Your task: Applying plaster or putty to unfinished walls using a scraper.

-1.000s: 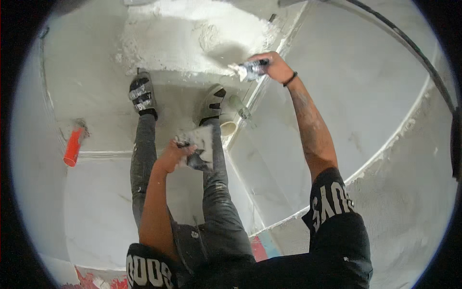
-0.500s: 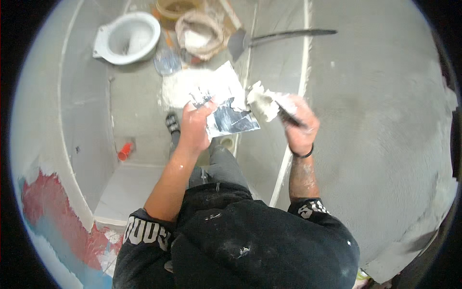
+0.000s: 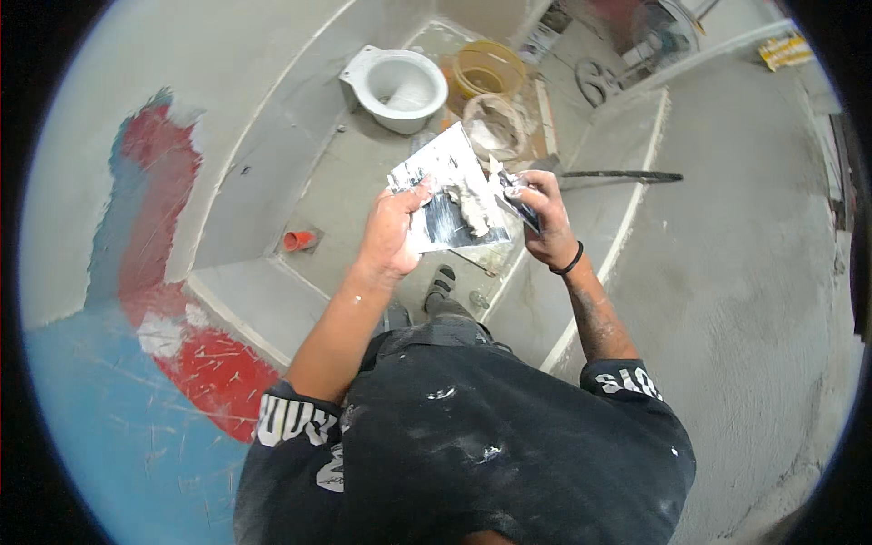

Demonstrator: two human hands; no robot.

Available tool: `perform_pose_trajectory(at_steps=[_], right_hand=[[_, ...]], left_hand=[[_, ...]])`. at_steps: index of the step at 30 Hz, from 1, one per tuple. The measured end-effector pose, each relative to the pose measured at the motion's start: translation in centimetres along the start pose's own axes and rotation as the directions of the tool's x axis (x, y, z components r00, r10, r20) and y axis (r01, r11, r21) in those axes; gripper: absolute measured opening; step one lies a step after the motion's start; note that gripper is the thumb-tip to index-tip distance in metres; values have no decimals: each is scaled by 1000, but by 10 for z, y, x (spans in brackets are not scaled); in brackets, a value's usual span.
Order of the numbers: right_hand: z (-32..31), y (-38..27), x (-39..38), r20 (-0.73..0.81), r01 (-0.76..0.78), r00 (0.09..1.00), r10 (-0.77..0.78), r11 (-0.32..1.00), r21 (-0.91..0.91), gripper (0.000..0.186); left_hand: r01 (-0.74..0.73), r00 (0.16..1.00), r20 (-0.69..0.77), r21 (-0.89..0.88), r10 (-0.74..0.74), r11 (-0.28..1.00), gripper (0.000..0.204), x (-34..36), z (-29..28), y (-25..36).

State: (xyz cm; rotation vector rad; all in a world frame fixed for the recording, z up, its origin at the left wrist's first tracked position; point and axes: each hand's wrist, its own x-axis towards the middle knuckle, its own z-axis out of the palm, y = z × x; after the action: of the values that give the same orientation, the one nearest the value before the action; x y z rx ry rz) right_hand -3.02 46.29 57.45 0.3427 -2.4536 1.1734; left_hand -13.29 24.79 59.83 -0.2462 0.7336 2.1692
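My left hand [image 3: 392,227] grips a flat metal plate [image 3: 440,225] by its near left edge, thumb on top. White plaster [image 3: 472,207] lies in a thick lump along the plate's right side, and thin smears cover its far part. My right hand [image 3: 545,218] is closed around a putty knife [image 3: 520,205] just beside the plate's right edge. White paste clings to the knife's upper end and to my fingers. Whether the knife touches the plate, I cannot tell.
Beyond the plate stand a white toilet bowl [image 3: 400,89], a yellow bucket [image 3: 490,68] and an open bag [image 3: 493,127] of white powder. A long dark handle [image 3: 622,175] lies to the right. An orange pipe [image 3: 298,240] sticks up at left, near the wall [image 3: 245,173].
My view has swung to the left. The right hand has come in closer to the plate; the big clump of plaster on the knife is gone, and a lump now lies on the plate.
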Motion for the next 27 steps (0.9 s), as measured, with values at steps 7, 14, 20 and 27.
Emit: perform_pose_trajectory(at_steps=[7, 14, 20, 27], right_hand=[[6, -44, 16, -176, -137, 875, 451, 580, 803, 73], [33, 3, -2, -66, -80, 995, 74, 993, -83, 63], [-45, 113, -68, 88, -247, 682, 726, 116, 962, 60], [6, 56, -5, 139, -215, 548, 825, -23, 976, 33]], left_hand=[[-348, 932, -79, 79, 354, 934, 25, -6, -9, 5], [-263, 955, 129, -49, 267, 964, 20, 11, 5, 21], [-449, 885, 84, -107, 458, 887, 17, 61, 45, -17], [-488, 857, -173, 38, 486, 872, 17, 69, -28, 32]])
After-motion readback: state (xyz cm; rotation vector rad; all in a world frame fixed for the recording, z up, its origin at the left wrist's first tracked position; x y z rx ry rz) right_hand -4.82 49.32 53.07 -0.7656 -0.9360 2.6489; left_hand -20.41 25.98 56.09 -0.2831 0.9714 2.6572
